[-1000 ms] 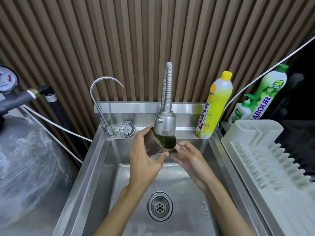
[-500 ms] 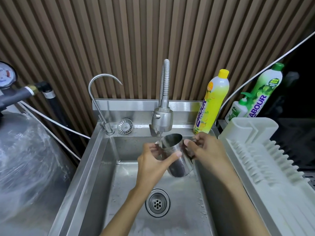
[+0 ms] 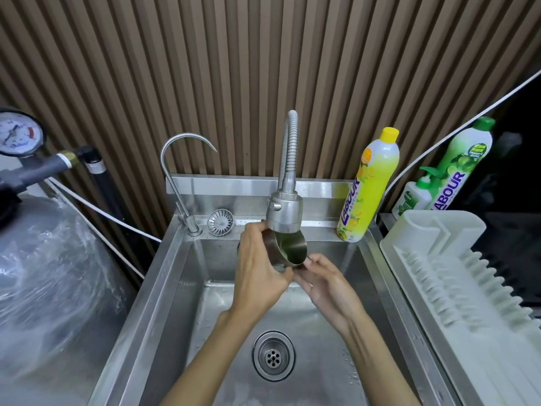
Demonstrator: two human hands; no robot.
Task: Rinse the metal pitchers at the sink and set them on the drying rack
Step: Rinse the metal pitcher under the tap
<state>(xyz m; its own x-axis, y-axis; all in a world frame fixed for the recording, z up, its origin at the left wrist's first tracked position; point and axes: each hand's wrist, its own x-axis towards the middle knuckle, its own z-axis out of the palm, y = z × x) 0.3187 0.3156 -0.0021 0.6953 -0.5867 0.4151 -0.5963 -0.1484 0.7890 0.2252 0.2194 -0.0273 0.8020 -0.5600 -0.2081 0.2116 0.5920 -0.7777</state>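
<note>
The left hand (image 3: 257,268) grips the metal pitcher (image 3: 291,249) around its side, and the right hand (image 3: 325,281) pinches its lower edge. The pitcher is tipped over right under the spray faucet (image 3: 285,210), above the sink (image 3: 172,288). This looks like the rinsing part, and no pitcher sits on the white drying rack (image 3: 439,276) yet.

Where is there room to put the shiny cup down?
The white drying rack, right of the sink, is bare along its prongs. The sink floor around the drain is bare too. Crowded: under the tap head, where the left hand and right hand hold the pitcher.
</note>
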